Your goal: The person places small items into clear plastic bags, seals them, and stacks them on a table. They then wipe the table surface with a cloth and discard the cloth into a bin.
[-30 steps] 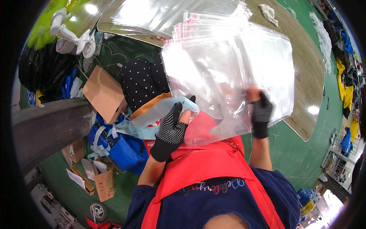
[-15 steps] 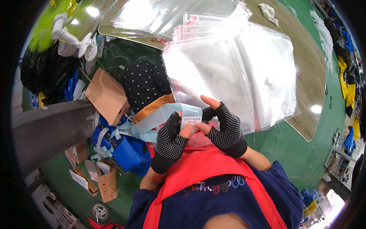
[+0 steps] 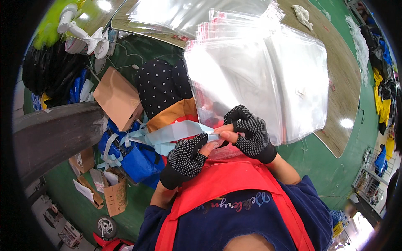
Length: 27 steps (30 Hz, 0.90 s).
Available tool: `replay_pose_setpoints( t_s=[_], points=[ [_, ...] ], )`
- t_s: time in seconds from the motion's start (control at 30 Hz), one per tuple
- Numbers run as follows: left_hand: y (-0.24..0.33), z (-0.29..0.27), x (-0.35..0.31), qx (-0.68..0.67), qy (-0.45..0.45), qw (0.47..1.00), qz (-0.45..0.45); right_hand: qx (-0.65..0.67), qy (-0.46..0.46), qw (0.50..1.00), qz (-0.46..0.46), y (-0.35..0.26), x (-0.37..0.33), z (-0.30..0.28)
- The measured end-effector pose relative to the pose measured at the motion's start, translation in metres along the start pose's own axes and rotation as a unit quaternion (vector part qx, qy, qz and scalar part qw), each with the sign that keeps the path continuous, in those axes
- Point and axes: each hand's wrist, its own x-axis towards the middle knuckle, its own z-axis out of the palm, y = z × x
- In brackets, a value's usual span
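A light blue strip of label backing (image 3: 176, 133) runs from the left into my fingers, its end bent and seen nearly edge-on. My left hand (image 3: 184, 159), in a black fingerless glove with white dots, pinches the strip near that end. From the other side my right hand (image 3: 248, 136), gloved alike, has thumb and fingers closed on the strip's tip. Whether a label is between those fingertips is hidden. Just beyond my hands lies a fanned stack of clear plastic bags (image 3: 234, 75) with red-marked edges, reaching over the table's near edge.
More clear bags (image 3: 176, 16) lie farther back on the wooden-topped table (image 3: 345, 100). To the left are a cardboard box (image 3: 115, 96), a dark metal beam (image 3: 58, 127), blue bags (image 3: 142, 167) and a white jointed stand (image 3: 81, 35). A crumpled white cloth (image 3: 302, 16) lies at the back.
My right hand's fingers, spread before, have closed on the strip's end. The white printed label that faced up has turned out of sight. The strip has tilted and dropped slightly.
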Motion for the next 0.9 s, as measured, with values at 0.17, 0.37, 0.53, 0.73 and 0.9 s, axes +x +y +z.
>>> replay_pose_setpoints(
  t_s=[0.17, 0.37, 0.53, 0.73, 0.9],
  points=[
    [-0.042, -0.014, -0.006, -0.143, 0.070, 0.981, -0.114, -0.267, 0.309, 0.909, -0.079, 0.033, 0.018, -0.015],
    [-0.122, -0.110, -0.054, -0.208, 0.429, 0.872, -0.114, -0.411, 0.133, 0.896, -0.105, 0.063, 0.007, -0.018],
    [-0.099, -0.105, -0.061, -0.139, 0.419, 0.880, -0.174, -0.393, 0.057, 0.913, -0.092, 0.037, -0.011, -0.003],
    [-0.025, -0.046, -0.013, -0.433, 0.214, 0.868, -0.120, -0.355, 0.097, 0.925, -0.090, 0.045, -0.011, 0.012],
    [-0.021, -0.018, 0.007, -0.461, 0.129, 0.875, -0.072, -0.165, 0.137, 0.976, 0.030, 0.047, -0.015, 0.005]
  ],
)
